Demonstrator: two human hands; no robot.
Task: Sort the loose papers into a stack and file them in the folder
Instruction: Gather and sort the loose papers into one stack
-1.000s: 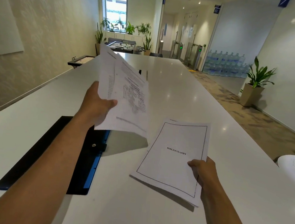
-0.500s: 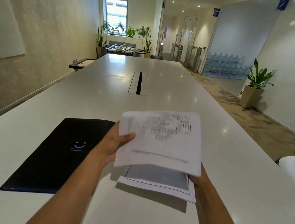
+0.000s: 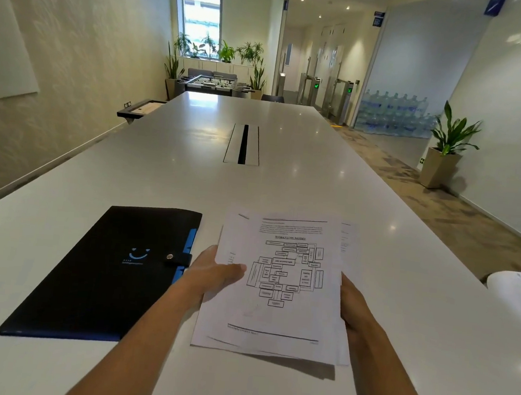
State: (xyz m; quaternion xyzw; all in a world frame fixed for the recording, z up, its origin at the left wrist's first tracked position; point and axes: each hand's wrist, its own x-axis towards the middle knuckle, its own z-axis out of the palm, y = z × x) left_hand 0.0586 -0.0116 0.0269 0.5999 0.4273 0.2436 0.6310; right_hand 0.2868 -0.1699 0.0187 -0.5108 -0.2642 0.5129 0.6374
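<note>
A loose stack of white papers (image 3: 279, 296) hovers just above the white table (image 3: 192, 175), its top sheet printed with a workflow diagram. The sheets are unevenly aligned, with edges peeking out at the right and bottom. My left hand (image 3: 215, 272) grips the stack's left edge, thumb on top. My right hand (image 3: 353, 306) holds the right edge, fingers mostly hidden under the sheets. A closed black folder (image 3: 104, 272) with a snap strap, blue inner edge and a smile logo lies flat on the table just left of my left hand.
A cable slot (image 3: 242, 144) is set into the table's middle beyond the papers. A white rounded object (image 3: 519, 289) sits at the table's right edge. A potted plant (image 3: 446, 150) stands on the floor to the right, and a wall runs along the left.
My left hand brought its sheets down onto the sheet in my right hand, merging them into one stack held by both hands. The folder, covered by my arm before, now shows in full.
</note>
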